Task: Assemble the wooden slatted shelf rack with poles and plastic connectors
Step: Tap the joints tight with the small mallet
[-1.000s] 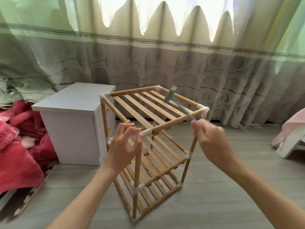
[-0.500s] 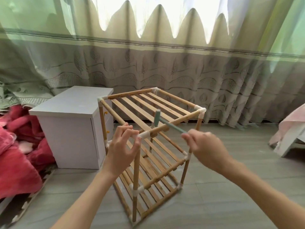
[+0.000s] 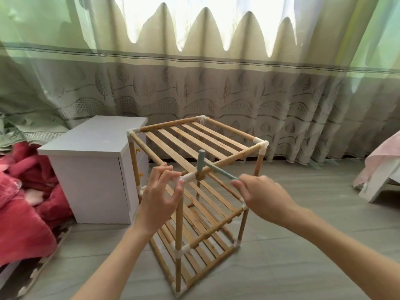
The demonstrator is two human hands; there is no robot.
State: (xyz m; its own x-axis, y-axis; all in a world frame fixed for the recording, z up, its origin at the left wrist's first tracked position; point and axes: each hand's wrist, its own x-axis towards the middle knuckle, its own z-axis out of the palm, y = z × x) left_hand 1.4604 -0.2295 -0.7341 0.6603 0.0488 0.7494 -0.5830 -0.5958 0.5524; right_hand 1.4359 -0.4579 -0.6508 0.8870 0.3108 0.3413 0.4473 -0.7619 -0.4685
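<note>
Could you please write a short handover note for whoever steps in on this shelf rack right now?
Left hand: pinches the near top corner connector, steadying the shelf rack.
Right hand: grips the small teal hammer, whose head sits at the front top pole beside that connector.
Rack: upright on the floor beside the white cabinet.
Done: three slatted tiers, poles and connectors in place.
Left: probably tapping the remaining top corners; their seating is hard to judge.

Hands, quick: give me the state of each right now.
Left hand: pinches the white connector at the rack's near top corner.
Right hand: grips the small hammer by its handle.
</note>
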